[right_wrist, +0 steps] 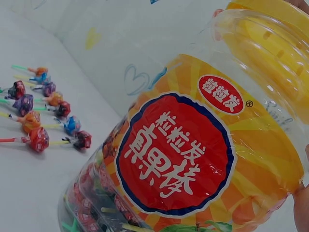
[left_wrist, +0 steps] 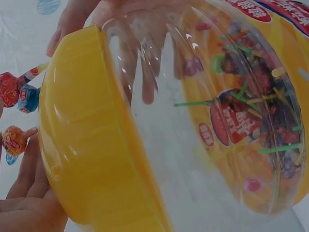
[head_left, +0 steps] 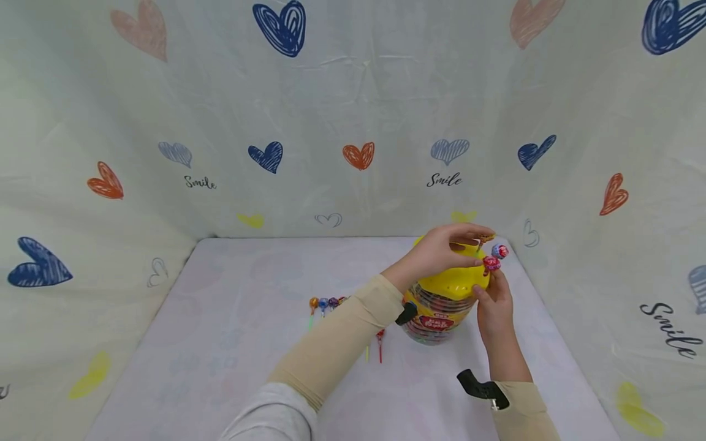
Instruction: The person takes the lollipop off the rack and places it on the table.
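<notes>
A clear plastic candy jar [head_left: 436,321] with a yellow lid [head_left: 449,282] and lollipops inside stands tilted on the table. My left hand [head_left: 432,251] reaches over the lid, its fingertips at an orange lollipop [head_left: 486,237] and its thumb beside a red lollipop [head_left: 491,263]. A blue-and-red lollipop [head_left: 499,251] stands between them. In the left wrist view, the lollipop sticks point toward the lid top, and the orange lollipop [left_wrist: 13,140] sits right by the left fingers. My right hand [head_left: 496,309] grips the jar near the lid, fingers partly hidden behind it.
On the white table [head_left: 220,343], several wrapped lollipops [right_wrist: 38,140] lie in rows left of the jar, partly hidden by the left sleeve [head_left: 336,343] in the head view. A heart-printed curtain [head_left: 309,196] surrounds the table's back and sides.
</notes>
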The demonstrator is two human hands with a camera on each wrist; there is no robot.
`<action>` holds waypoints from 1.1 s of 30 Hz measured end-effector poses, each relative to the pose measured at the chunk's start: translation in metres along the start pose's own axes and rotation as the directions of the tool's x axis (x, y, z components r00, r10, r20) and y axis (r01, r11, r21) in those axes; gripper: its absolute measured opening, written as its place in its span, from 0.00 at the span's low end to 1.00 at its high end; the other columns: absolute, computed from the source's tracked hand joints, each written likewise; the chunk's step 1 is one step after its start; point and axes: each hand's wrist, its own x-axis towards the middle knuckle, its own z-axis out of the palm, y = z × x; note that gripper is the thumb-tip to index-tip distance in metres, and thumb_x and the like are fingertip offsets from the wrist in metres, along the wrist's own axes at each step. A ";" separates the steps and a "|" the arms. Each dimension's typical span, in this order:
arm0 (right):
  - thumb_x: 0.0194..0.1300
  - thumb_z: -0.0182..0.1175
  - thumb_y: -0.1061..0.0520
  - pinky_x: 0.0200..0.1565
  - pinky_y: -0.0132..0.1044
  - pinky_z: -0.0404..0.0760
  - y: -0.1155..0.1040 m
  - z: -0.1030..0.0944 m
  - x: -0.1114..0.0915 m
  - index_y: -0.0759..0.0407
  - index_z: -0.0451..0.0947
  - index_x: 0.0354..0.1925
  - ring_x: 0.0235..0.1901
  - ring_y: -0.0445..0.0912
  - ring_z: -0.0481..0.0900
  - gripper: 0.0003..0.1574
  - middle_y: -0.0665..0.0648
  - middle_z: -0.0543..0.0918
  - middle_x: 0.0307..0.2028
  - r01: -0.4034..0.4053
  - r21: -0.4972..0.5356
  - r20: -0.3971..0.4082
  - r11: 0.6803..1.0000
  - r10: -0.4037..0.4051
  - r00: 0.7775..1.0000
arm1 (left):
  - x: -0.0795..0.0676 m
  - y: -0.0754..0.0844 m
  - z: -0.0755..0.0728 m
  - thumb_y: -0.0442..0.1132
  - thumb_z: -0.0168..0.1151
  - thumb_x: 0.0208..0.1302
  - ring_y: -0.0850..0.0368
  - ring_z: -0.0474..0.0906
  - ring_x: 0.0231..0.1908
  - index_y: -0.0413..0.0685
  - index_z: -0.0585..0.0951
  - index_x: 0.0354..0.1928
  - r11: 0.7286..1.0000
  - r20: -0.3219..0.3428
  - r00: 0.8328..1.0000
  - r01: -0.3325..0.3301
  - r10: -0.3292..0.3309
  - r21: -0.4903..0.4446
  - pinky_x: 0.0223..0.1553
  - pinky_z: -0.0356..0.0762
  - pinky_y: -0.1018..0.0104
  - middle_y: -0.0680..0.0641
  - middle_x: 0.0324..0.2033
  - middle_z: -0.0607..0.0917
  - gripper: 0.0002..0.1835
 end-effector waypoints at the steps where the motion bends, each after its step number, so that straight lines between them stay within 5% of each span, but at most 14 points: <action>1: 0.69 0.55 0.66 0.69 0.35 0.55 0.000 0.000 0.000 0.50 0.68 0.65 0.68 0.46 0.56 0.29 0.51 0.62 0.68 0.001 0.001 -0.003 1.000 -0.001 1.000 | 0.000 0.000 0.000 0.34 0.68 0.61 0.70 0.74 0.53 0.52 0.76 0.63 1.000 0.002 1.000 -0.001 0.001 -0.001 0.55 0.70 0.78 0.58 0.58 0.78 0.27; 20: 0.69 0.57 0.66 0.67 0.32 0.59 0.001 -0.002 0.000 0.50 0.66 0.67 0.69 0.46 0.57 0.31 0.53 0.60 0.70 0.017 -0.032 0.002 0.999 -0.017 1.000 | -0.005 0.005 -0.002 0.28 0.66 0.61 0.68 0.76 0.52 0.54 0.76 0.63 0.990 -0.095 0.995 0.013 -0.027 -0.143 0.47 0.77 0.76 0.58 0.56 0.78 0.28; 33: 0.68 0.57 0.68 0.66 0.31 0.60 0.003 -0.002 -0.001 0.53 0.66 0.67 0.67 0.46 0.59 0.32 0.53 0.63 0.68 0.045 -0.041 0.020 0.998 -0.044 0.999 | -0.042 -0.002 -0.019 0.26 0.67 0.59 0.63 0.78 0.49 0.53 0.77 0.61 0.972 -0.221 0.974 -0.001 -0.053 -0.235 0.47 0.80 0.69 0.56 0.53 0.80 0.28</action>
